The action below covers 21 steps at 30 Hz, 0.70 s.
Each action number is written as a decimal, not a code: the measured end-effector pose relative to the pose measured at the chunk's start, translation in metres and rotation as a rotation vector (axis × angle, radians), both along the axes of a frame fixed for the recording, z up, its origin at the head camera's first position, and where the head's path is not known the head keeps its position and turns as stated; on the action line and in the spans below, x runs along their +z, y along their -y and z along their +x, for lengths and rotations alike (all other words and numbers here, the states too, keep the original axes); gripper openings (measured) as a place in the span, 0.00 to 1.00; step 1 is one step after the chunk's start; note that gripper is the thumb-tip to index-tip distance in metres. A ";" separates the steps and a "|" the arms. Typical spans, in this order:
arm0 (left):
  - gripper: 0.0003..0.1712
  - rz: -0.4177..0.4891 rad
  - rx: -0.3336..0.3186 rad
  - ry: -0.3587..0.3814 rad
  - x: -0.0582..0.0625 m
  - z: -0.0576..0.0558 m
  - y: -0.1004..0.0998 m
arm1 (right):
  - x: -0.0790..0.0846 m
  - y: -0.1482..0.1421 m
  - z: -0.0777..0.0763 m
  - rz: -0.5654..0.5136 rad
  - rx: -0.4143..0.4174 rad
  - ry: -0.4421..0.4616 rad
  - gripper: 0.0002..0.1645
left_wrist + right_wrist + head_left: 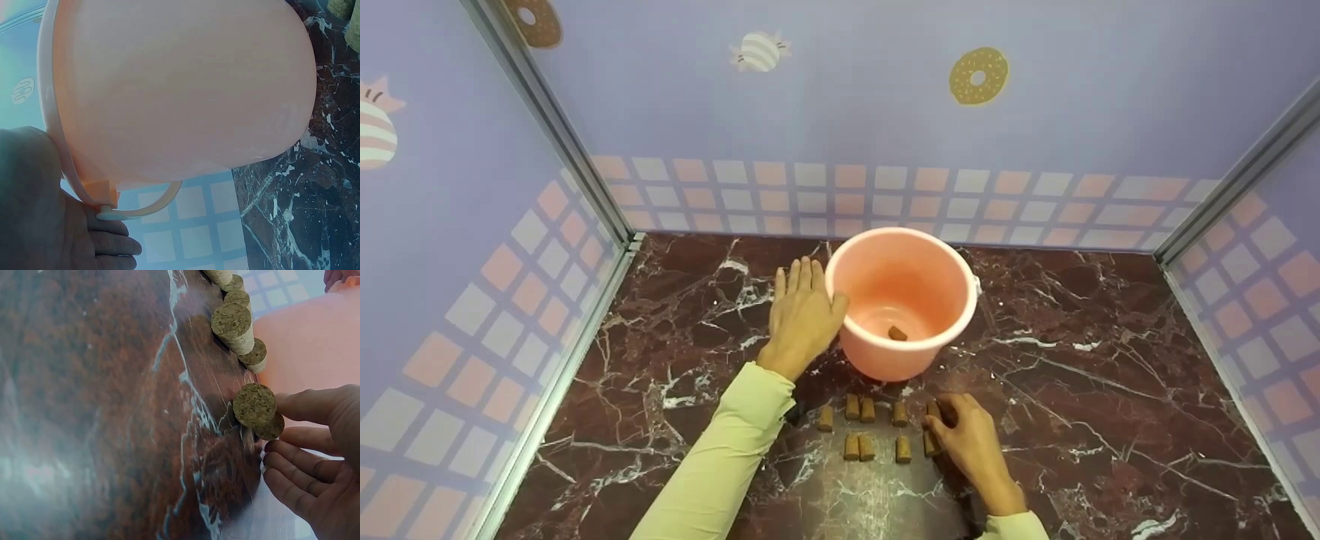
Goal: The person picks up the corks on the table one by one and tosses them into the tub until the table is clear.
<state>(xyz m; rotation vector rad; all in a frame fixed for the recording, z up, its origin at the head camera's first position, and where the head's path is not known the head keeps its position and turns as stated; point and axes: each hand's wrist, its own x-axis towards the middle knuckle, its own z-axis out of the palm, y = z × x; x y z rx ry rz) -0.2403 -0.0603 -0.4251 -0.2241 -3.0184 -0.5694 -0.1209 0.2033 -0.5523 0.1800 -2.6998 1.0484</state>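
Note:
A pink bucket stands upright on the dark marbled surface, a single cork lying inside on its bottom. Against the bucket's left rim rests my left hand, fingers straight and pointing away; the left wrist view shows them beside the handle. In front of the bucket, several tapered corks stand in two rows. My right hand is at the right end, its thumb and index finger pinching the far cork. Just nearer stands another cork, which partly hides the pinched one in the right wrist view.
A purple wall with a checkered band rises right behind the bucket. Side panels with metal edging bound the surface at left and right. The front-row corks stand close to one another.

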 end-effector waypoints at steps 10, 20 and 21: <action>0.43 0.018 -0.002 0.005 -0.001 0.002 0.001 | -0.003 0.000 0.000 -0.009 0.003 -0.035 0.15; 0.43 -0.004 0.002 0.005 -0.001 0.000 0.000 | -0.005 -0.001 -0.001 -0.003 0.013 -0.119 0.12; 0.43 -0.004 0.002 0.005 -0.001 0.000 0.000 | -0.005 -0.001 -0.001 0.000 0.014 -0.123 0.13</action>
